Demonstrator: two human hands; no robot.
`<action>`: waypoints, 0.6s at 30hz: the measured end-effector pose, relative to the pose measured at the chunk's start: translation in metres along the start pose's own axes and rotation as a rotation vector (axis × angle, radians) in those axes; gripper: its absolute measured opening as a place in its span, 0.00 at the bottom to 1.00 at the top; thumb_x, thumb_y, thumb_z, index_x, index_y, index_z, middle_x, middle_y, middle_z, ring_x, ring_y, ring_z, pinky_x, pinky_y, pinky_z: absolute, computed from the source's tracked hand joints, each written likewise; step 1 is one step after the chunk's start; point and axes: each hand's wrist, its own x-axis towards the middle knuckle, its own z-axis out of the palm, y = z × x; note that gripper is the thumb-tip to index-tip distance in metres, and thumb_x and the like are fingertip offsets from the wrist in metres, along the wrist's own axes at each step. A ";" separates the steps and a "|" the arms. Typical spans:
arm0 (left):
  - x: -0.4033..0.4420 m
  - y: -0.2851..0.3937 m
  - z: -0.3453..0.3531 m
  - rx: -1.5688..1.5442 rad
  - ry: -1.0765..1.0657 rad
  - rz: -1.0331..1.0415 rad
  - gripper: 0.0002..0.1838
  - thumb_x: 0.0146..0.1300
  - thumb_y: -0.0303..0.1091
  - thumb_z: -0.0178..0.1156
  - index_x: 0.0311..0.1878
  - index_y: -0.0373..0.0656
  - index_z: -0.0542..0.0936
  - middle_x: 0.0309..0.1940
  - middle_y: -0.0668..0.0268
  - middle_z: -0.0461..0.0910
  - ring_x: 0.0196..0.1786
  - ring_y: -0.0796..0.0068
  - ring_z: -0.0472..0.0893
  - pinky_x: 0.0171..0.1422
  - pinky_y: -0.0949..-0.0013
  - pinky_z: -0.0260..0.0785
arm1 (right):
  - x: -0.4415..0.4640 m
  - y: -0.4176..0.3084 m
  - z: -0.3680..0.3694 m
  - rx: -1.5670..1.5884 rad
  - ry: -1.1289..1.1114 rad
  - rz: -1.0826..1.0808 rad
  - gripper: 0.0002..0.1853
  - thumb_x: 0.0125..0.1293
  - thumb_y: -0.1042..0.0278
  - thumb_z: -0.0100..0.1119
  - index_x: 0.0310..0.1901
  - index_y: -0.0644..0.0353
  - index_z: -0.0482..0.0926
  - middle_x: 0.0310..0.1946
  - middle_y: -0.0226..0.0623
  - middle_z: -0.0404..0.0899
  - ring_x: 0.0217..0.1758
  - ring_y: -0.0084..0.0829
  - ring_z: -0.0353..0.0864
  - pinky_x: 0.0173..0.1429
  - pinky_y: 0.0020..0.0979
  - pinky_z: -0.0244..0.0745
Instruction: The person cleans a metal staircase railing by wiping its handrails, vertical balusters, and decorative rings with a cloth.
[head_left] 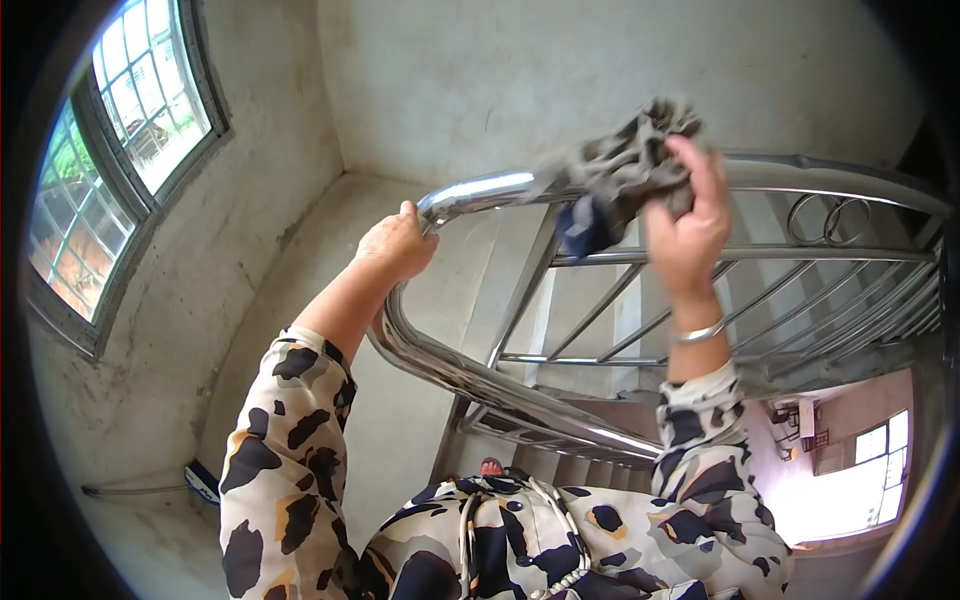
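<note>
A shiny metal handrail (480, 390) curves round at the turn of a staircase. My left hand (397, 243) is wrapped round the rail at its bend, left of centre. On the upper rail, right of centre, my right hand (692, 212) grips a crumpled grey-brown cloth (632, 165) with a dark blue part hanging at its lower left. The cloth lies over or against the rail and is partly blurred by motion. A silver bangle (700, 333) is on my right wrist.
Slanted metal balusters (620, 312) and stair steps (575, 300) lie beyond the rail. A barred window (150, 90) is in the left wall. A blue-and-white object (203, 482) with a long handle rests low left. Below right, a lower room (790, 490) shows through an opening.
</note>
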 end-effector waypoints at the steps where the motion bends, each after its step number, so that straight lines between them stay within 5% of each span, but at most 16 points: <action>1: 0.000 -0.002 0.001 -0.029 0.029 0.010 0.25 0.57 0.45 0.51 0.51 0.35 0.66 0.42 0.49 0.76 0.49 0.55 0.75 0.54 0.59 0.66 | 0.014 0.013 -0.005 -0.205 -0.039 -0.102 0.26 0.37 0.83 0.54 0.45 0.57 0.74 0.44 0.44 0.73 0.49 0.42 0.70 0.54 0.37 0.65; 4: 0.009 -0.014 0.009 -0.208 0.182 0.021 0.23 0.57 0.45 0.51 0.49 0.35 0.70 0.41 0.48 0.76 0.49 0.53 0.75 0.54 0.58 0.66 | 0.025 0.032 0.010 -0.600 -0.177 -0.211 0.22 0.37 0.73 0.58 0.41 0.52 0.76 0.41 0.37 0.74 0.47 0.41 0.69 0.47 0.42 0.64; 8: 0.019 -0.036 0.013 -0.536 0.334 -0.109 0.23 0.58 0.45 0.50 0.46 0.34 0.73 0.37 0.51 0.78 0.45 0.59 0.78 0.50 0.62 0.68 | 0.011 0.017 0.083 -0.358 -0.289 -0.163 0.15 0.38 0.70 0.52 0.34 0.53 0.77 0.31 0.35 0.75 0.37 0.40 0.71 0.40 0.40 0.66; 10: 0.011 -0.045 0.017 -1.201 0.410 -0.245 0.21 0.59 0.44 0.53 0.49 0.39 0.72 0.36 0.58 0.76 0.38 0.67 0.77 0.44 0.65 0.69 | -0.005 -0.001 0.134 -0.371 -0.416 -0.147 0.14 0.38 0.67 0.54 0.33 0.50 0.77 0.31 0.32 0.74 0.39 0.37 0.71 0.40 0.41 0.65; 11: 0.011 -0.052 0.024 -1.341 0.465 -0.209 0.18 0.61 0.44 0.52 0.48 0.42 0.71 0.33 0.64 0.73 0.34 0.74 0.73 0.40 0.67 0.69 | -0.013 -0.012 0.160 -0.286 -0.467 -0.131 0.14 0.39 0.66 0.54 0.33 0.49 0.77 0.31 0.31 0.74 0.40 0.36 0.71 0.40 0.41 0.65; 14: -0.015 -0.068 0.039 -1.676 0.504 -0.261 0.17 0.61 0.46 0.52 0.46 0.44 0.70 0.33 0.64 0.73 0.34 0.74 0.72 0.39 0.67 0.68 | -0.055 -0.053 0.217 0.079 -0.350 -0.141 0.12 0.39 0.68 0.55 0.30 0.50 0.78 0.32 0.33 0.76 0.41 0.38 0.72 0.45 0.41 0.65; 15: -0.029 -0.075 0.043 -1.696 0.496 -0.323 0.17 0.61 0.47 0.52 0.45 0.45 0.70 0.33 0.65 0.73 0.34 0.75 0.72 0.39 0.67 0.68 | -0.059 -0.067 0.219 0.289 -0.359 0.014 0.11 0.39 0.72 0.54 0.29 0.52 0.78 0.32 0.36 0.76 0.41 0.41 0.71 0.48 0.40 0.65; 18: -0.058 -0.120 0.072 -1.744 0.474 -0.481 0.17 0.61 0.47 0.50 0.45 0.46 0.70 0.35 0.67 0.72 0.34 0.77 0.70 0.40 0.68 0.66 | -0.074 -0.098 0.197 0.633 -0.422 -0.080 0.14 0.36 0.75 0.54 0.30 0.55 0.77 0.36 0.41 0.76 0.44 0.45 0.71 0.53 0.40 0.67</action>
